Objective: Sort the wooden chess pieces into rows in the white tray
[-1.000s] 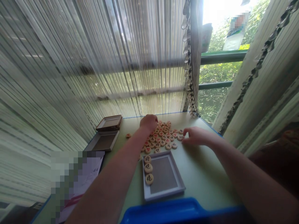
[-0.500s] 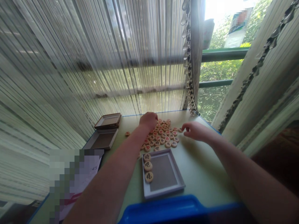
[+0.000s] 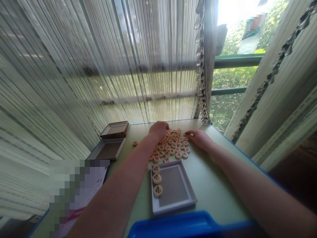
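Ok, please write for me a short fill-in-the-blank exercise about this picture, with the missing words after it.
1. The near tray holds ____ round pieces.
2. They form a line along the tray's ____ side.
3. Some loose pieces have dark characters; others have ____ ones.
4. The left hand is farther from the green railing than the ____ hand.

Missing words: three; left; red; right.

Head-worn view, forward and down over table (image 3: 210,181)
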Action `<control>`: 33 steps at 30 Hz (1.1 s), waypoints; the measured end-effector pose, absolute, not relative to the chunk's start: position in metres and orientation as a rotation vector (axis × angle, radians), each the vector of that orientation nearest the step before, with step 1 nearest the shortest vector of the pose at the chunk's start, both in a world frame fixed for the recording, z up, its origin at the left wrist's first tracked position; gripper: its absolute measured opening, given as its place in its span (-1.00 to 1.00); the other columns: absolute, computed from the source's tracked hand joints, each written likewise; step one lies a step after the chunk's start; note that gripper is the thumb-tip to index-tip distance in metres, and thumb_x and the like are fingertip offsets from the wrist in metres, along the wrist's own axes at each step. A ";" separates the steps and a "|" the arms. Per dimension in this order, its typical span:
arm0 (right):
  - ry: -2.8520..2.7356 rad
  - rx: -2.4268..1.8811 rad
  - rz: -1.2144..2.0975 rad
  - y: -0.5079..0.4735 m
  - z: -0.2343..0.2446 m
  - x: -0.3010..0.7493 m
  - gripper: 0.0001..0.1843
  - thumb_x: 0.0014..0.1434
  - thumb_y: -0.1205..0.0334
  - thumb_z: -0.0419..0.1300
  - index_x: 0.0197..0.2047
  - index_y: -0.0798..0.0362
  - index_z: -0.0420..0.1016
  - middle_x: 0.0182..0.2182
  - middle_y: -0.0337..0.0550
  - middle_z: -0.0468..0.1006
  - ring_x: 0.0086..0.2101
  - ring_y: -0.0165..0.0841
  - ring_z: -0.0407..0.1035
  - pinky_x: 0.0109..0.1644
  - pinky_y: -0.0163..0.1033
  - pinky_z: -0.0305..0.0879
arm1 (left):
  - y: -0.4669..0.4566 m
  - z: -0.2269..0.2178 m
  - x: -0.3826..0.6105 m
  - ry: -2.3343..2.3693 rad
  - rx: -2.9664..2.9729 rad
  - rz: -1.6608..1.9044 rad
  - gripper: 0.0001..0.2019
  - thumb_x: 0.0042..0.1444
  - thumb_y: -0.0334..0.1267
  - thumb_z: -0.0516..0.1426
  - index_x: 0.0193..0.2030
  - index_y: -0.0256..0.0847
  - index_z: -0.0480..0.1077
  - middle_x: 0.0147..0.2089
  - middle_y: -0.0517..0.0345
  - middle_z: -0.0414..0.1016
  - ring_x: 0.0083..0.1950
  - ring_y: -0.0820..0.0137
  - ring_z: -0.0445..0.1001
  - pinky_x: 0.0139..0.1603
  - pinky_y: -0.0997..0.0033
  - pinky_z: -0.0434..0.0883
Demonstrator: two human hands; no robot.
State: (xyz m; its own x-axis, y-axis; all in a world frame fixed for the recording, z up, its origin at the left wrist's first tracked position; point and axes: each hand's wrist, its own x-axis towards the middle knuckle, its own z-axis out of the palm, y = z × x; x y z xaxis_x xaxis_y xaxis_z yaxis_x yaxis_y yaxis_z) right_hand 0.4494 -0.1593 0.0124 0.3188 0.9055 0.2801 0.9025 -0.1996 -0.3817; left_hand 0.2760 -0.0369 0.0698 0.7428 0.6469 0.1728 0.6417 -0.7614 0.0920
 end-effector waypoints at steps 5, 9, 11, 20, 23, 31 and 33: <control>-1.578 -2.070 0.257 -0.160 0.013 0.449 -0.45 -0.02 0.54 -0.04 0.00 0.01 0.47 -0.12 -0.14 0.54 -0.17 -0.33 0.40 -0.05 -0.29 0.26 | -0.040 0.067 0.277 0.970 2.961 0.090 -0.66 -0.08 -0.42 0.12 -0.12 -0.07 0.48 -0.02 0.09 0.47 -0.03 0.27 0.42 -0.04 0.36 0.36; -1.545 -2.022 0.263 -0.162 0.016 0.442 -0.52 0.00 0.53 -0.02 -0.06 0.06 0.50 -0.12 -0.10 0.54 -0.14 -0.31 0.39 -0.03 -0.28 0.25 | -0.041 0.066 0.276 0.892 2.965 0.002 -0.71 -0.08 -0.37 0.12 -0.18 -0.10 0.51 -0.14 0.10 0.53 -0.11 0.29 0.46 -0.08 0.40 0.37; -1.530 -2.012 0.210 -0.162 0.017 0.438 -0.63 0.05 0.42 0.03 -0.10 0.09 0.51 -0.14 -0.07 0.54 -0.15 -0.29 0.38 -0.02 -0.25 0.24 | -0.041 0.065 0.276 0.874 2.975 0.022 -0.73 -0.07 -0.35 0.11 -0.20 -0.11 0.51 -0.16 0.09 0.53 -0.13 0.29 0.46 -0.09 0.40 0.37; -1.628 -1.980 -0.048 -0.163 0.013 0.428 -0.70 0.11 0.26 0.07 -0.10 0.03 0.50 -0.14 -0.05 0.47 -0.11 -0.25 0.30 0.00 -0.21 0.21 | -0.036 0.062 0.279 0.957 2.848 0.246 -0.70 -0.09 -0.43 0.08 -0.20 -0.15 0.52 -0.16 0.08 0.54 -0.15 0.29 0.47 -0.11 0.38 0.39; -1.677 -1.995 -0.093 -0.162 0.009 0.429 -0.68 0.13 0.21 0.05 -0.07 0.03 0.49 -0.11 -0.04 0.45 -0.07 -0.20 0.26 0.02 -0.16 0.18 | -0.031 0.063 0.278 0.948 2.776 0.333 -0.74 -0.06 -0.42 0.08 -0.24 -0.17 0.53 -0.20 0.10 0.55 -0.17 0.34 0.47 -0.10 0.42 0.38; -1.713 -1.984 -0.054 -0.159 -0.001 0.442 -0.63 0.19 0.14 -0.02 -0.04 0.06 0.46 -0.10 -0.03 0.47 -0.07 -0.25 0.30 0.03 -0.21 0.17 | -0.028 0.086 0.266 0.979 2.516 0.500 -0.80 -0.05 -0.38 0.13 -0.26 -0.27 0.52 -0.30 0.07 0.56 -0.34 0.43 0.48 -0.27 0.47 0.41; -1.720 -1.993 -0.056 -0.158 -0.001 0.442 -0.62 0.19 0.13 -0.03 -0.03 0.06 0.46 -0.10 -0.04 0.48 -0.08 -0.24 0.30 0.03 -0.20 0.17 | -0.031 0.092 0.261 1.086 2.452 0.570 -0.81 -0.05 -0.33 0.15 -0.27 -0.24 0.53 -0.33 0.07 0.56 -0.35 0.43 0.48 -0.28 0.46 0.41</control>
State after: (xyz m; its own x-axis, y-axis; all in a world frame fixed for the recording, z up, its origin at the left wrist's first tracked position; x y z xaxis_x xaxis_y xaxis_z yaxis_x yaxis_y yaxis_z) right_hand 0.4421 -0.1577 -0.0013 0.1997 0.9159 0.3481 0.9367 -0.0741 -0.3423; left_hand 0.2614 -0.0314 0.0920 0.6156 0.7615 0.2027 0.5996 -0.6196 0.5064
